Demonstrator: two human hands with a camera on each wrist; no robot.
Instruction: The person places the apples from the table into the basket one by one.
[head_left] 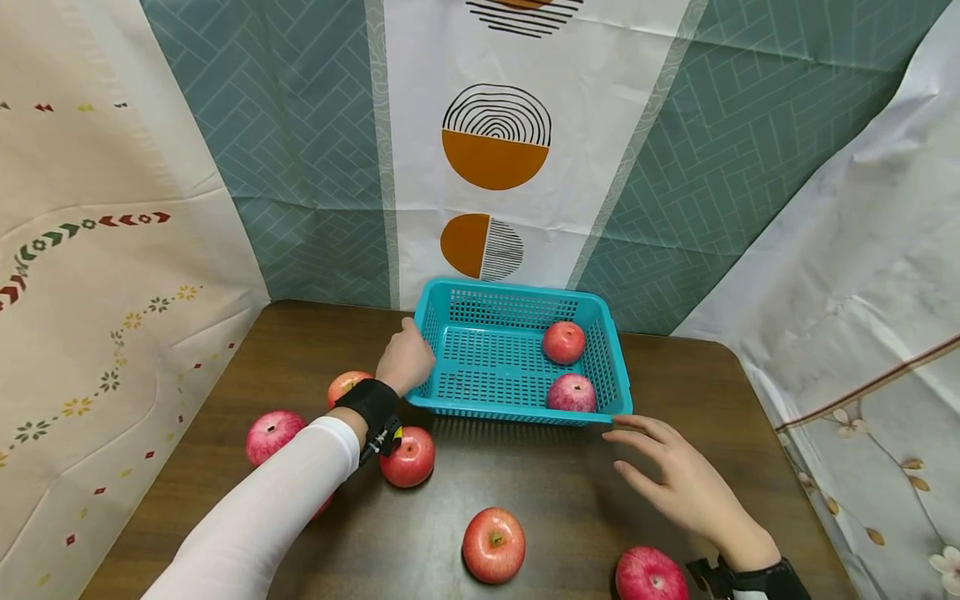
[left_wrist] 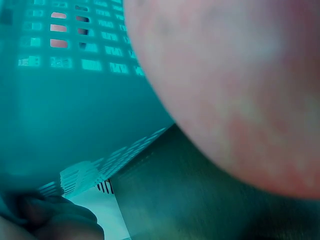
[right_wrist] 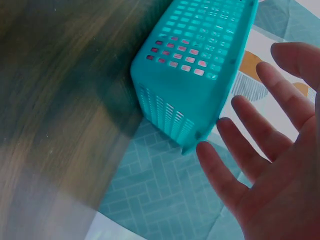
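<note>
A turquoise plastic basket stands at the back of the table, holding a red apple and a pinkish-red one on its right side. My left hand grips the basket's left rim; its curled fingers show at the rim in the left wrist view. A large blurred apple fills the right of that view, beside the basket wall. Fingers spread, my right hand is by the basket's front right corner, its fingertips close to the rim and nothing held.
Under and beside the left forearm lie a red apple, a yellowish-red apple and a pink apple. Another apple sits front centre, and a dark pink one near the right wrist. Patterned cloth hangs behind the table.
</note>
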